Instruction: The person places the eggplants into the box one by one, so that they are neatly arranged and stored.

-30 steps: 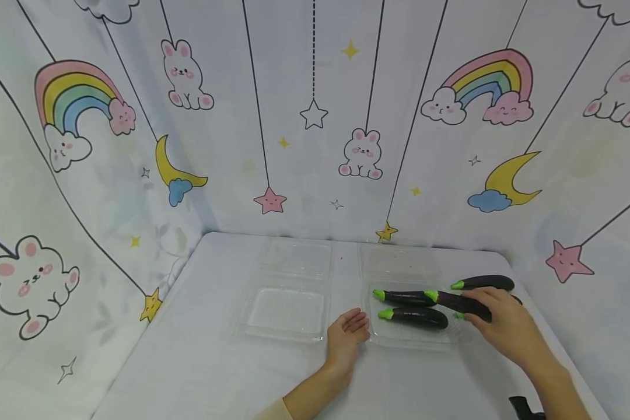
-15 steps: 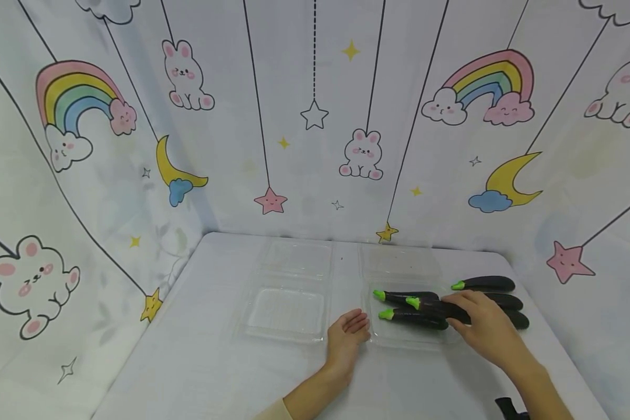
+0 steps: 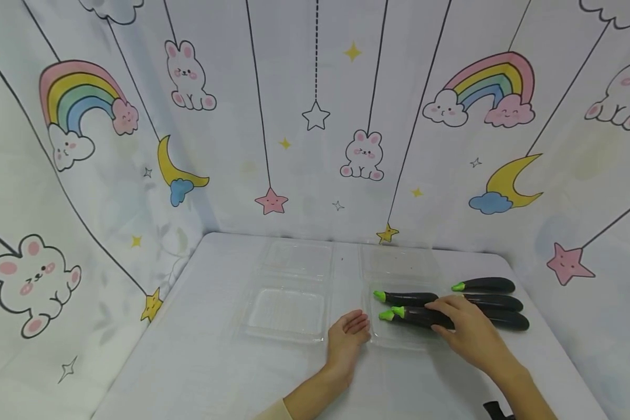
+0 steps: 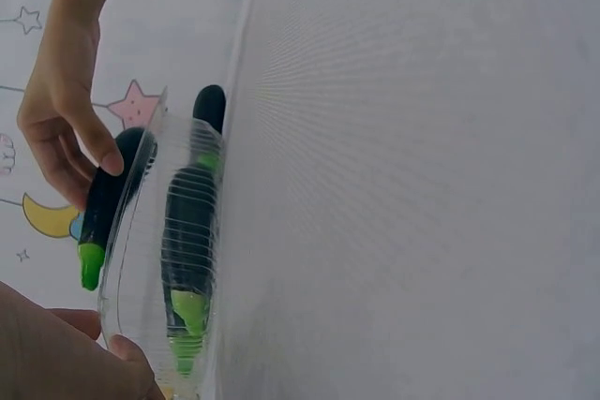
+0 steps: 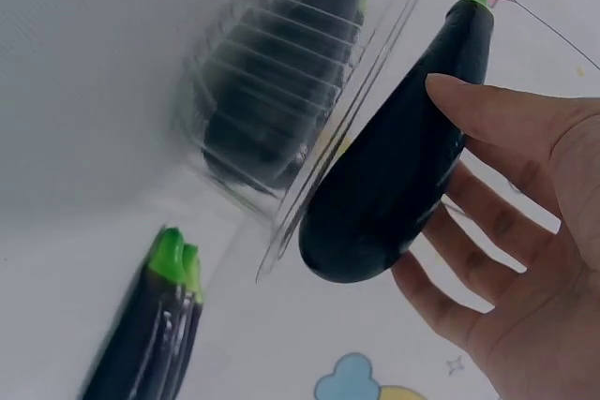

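Note:
My right hand (image 3: pixel 469 333) grips a dark purple eggplant (image 3: pixel 425 317) with a green stem, above the right clear plastic container (image 3: pixel 399 340). The right wrist view shows the thumb on one side of the held eggplant (image 5: pixel 394 166) and fingers on the other. Inside the container lie two eggplants; the rear one (image 3: pixel 409 298) shows plainly, while the front one's green stem (image 3: pixel 385 316) peeks out beside the held eggplant. With relaxed fingers, my left hand (image 3: pixel 346 338) touches the container's left side.
Three more eggplants, a rear one (image 3: pixel 485 284), a middle one (image 3: pixel 499 302) and a front one (image 3: pixel 509 319), lie right of the container. Another clear container (image 3: pixel 286 337), lid open, sits on the left. A patterned curtain (image 3: pixel 231 116) stands behind the white table (image 3: pixel 189 361).
My right hand has carried the held eggplant leftward and slightly down, over the front eggplant in the container. The eggplants on the right have come into fuller view. My left hand stays in place.

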`<state>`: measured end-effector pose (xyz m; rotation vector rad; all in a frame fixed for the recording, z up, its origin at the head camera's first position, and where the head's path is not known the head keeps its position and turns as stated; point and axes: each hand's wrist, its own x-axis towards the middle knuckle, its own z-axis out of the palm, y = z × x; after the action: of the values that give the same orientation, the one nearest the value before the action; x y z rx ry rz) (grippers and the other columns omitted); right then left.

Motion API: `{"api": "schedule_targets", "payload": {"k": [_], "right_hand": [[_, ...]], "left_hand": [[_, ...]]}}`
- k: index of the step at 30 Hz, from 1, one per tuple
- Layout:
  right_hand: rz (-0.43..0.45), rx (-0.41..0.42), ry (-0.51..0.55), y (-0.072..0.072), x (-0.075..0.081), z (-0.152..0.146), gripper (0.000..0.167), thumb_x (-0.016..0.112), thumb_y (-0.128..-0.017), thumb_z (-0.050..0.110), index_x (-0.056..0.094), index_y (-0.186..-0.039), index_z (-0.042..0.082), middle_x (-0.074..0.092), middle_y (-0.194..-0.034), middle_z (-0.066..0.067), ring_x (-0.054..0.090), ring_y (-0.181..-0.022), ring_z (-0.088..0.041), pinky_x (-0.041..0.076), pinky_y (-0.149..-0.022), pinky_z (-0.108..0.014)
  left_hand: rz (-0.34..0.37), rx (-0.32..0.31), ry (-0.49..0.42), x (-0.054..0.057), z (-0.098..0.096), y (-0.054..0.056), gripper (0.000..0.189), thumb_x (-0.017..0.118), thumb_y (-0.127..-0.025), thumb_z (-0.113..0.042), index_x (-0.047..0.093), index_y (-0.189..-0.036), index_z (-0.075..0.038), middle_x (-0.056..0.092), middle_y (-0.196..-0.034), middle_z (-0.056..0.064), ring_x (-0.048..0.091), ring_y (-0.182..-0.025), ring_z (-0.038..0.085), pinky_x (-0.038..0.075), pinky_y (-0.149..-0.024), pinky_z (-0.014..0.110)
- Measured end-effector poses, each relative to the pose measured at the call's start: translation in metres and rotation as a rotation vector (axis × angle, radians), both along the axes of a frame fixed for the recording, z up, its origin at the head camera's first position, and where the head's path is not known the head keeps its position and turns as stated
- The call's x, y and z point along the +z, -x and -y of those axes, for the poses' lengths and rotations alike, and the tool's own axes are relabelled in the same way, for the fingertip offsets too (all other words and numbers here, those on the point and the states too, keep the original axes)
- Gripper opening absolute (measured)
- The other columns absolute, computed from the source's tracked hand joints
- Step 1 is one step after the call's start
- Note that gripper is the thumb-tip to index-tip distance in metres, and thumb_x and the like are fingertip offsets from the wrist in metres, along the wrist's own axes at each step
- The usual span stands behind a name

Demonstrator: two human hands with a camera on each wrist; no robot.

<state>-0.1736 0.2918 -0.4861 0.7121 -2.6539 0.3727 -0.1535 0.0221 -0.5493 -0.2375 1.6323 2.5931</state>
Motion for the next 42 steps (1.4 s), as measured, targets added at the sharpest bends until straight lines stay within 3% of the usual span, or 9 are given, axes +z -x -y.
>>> {"api": "schedule_targets", "payload": {"k": [6, 21, 31, 42], "right_hand": [[0.027, 0.015, -0.010, -0.001, -0.005, 0.005, 0.053, 0.097, -0.068, 0.008, 0.077, -0.117, 0.013, 0.072, -0.113, -0.002, 0.069, -0.104, -0.029, 0.059, -0.086, -0.052], [0.199, -0.057, -0.031, 0.001, -0.019, 0.007, 0.048, 0.095, -0.074, 0.016, 0.076, -0.118, 0.018, 0.073, -0.117, -0.002, 0.068, -0.110, -0.028, 0.056, -0.094, -0.053], [0.338, -0.071, -0.027, 0.010, -0.019, 0.003, 0.040, 0.092, -0.079, 0.023, 0.078, -0.116, 0.020, 0.074, -0.112, 0.003, 0.068, -0.109, -0.027, 0.056, -0.094, -0.054], [0.330, -0.021, -0.034, 0.011, -0.020, 0.001, 0.032, 0.089, -0.084, 0.026, 0.080, -0.114, 0.022, 0.071, -0.110, 0.006, 0.067, -0.105, -0.024, 0.056, -0.091, -0.052]], "left_hand": [[-0.004, 0.006, -0.008, 0.000, -0.001, 0.000, 0.050, 0.066, -0.086, 0.017, 0.055, -0.135, 0.014, 0.064, -0.128, 0.024, 0.064, -0.122, 0.034, 0.057, -0.095, 0.028], [0.011, 0.012, 0.023, 0.001, -0.001, -0.001, 0.047, 0.067, -0.087, 0.016, 0.057, -0.133, 0.013, 0.067, -0.126, 0.023, 0.066, -0.119, 0.032, 0.058, -0.092, 0.027], [-0.001, 0.007, 0.001, 0.002, -0.002, -0.002, 0.048, 0.067, -0.087, 0.017, 0.056, -0.133, 0.014, 0.066, -0.126, 0.024, 0.065, -0.121, 0.035, 0.058, -0.093, 0.027], [-0.036, 0.015, 0.040, -0.001, -0.004, -0.002, 0.049, 0.065, -0.084, 0.016, 0.056, -0.132, 0.011, 0.066, -0.125, 0.021, 0.065, -0.119, 0.036, 0.058, -0.087, 0.024]]}}
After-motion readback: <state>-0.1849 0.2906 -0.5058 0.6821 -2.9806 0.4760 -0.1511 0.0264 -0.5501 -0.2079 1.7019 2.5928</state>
